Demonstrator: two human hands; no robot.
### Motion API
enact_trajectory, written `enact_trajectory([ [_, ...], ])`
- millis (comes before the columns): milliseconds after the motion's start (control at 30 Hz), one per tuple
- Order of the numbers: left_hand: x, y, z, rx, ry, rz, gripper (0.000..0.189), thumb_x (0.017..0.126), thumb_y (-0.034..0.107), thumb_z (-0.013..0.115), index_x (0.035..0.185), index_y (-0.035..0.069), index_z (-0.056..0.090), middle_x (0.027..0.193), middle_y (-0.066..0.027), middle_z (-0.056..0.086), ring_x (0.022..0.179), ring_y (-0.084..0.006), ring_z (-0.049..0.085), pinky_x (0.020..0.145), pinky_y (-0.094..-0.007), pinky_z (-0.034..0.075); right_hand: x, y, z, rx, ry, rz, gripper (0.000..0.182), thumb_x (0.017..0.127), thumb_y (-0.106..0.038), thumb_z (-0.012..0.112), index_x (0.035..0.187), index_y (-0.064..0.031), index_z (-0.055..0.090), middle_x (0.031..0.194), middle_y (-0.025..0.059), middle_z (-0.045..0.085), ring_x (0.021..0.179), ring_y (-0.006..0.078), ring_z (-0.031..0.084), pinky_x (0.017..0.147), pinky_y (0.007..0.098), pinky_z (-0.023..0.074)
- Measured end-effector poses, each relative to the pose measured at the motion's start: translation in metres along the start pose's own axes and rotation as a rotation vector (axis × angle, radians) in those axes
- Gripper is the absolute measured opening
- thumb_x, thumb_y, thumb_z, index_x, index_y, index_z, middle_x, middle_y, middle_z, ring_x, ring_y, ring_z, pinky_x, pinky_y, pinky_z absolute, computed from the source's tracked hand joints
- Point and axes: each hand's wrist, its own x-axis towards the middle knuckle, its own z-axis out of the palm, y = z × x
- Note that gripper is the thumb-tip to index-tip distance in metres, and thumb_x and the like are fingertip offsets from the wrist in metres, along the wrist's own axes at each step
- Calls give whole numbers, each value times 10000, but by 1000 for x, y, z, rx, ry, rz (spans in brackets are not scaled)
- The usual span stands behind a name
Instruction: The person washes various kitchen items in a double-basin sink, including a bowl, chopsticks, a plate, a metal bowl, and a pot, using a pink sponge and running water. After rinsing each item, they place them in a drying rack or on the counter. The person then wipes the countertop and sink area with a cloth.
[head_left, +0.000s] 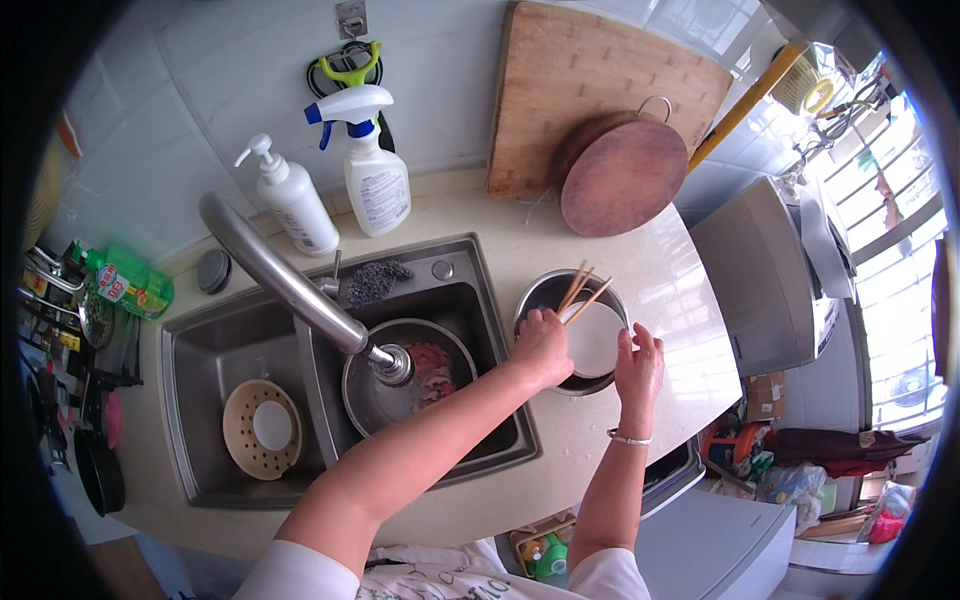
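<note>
In front of me on the counter stands a round metal pot (531, 294). A white bowl (596, 349) sits inside it, with several wooden chopsticks (584, 297) slanting up past the bowl's edge. My left hand (541, 351) reaches over the pot's left side, close against the chopsticks and bowl; its curled fingers hide what it grips. On the right side, my right hand (640, 367) pinches the pot's rim between thumb and fingers. A metal basin (375, 409) in the right sink compartment holds reddish pieces, probably meat, under the faucet (289, 289).
In the left sink compartment (225, 345) lie a beige perforated disc (244, 450) and a small white dish (272, 425). Behind the sink stand a pump bottle (300, 206) and a spray bottle (377, 184). Wooden cutting boards (622, 176) lean against the wall.
</note>
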Motion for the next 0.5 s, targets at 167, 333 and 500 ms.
enact_trajectory([
  [167, -4, -13, 18, 21, 121, 77, 455, 657, -1, 598, 1058, -133, 428, 1089, -283, 458, 1009, -410, 483, 899, -430, 421, -11, -4, 2, 28, 96, -50, 347, 826, -211, 626, 1118, -28, 592, 1006, 155, 554, 873, 267, 562, 780, 371, 456],
  [333, -15, -7, 10, -100, 231, 172, 450, 675, -59, 537, 1103, -130, 417, 1104, -287, 464, 1043, -416, 475, 934, -428, 401, -28, -32, 7, 10, 313, -361, 341, 779, -103, 639, 1111, -58, 576, 1118, 172, 498, 989, 316, 481, 873, 403, 406],
  [500, -35, -7, -14, -220, 253, 220, 453, 727, -56, 515, 1166, -119, 425, 1199, -297, 433, 1136, -418, 445, 1007, -413, 365, -37, -53, 15, 142, 291, -407, 305, 768, -62, 634, 1071, -69, 601, 1087, 158, 516, 1030, 319, 483, 888, 408, 407],
])
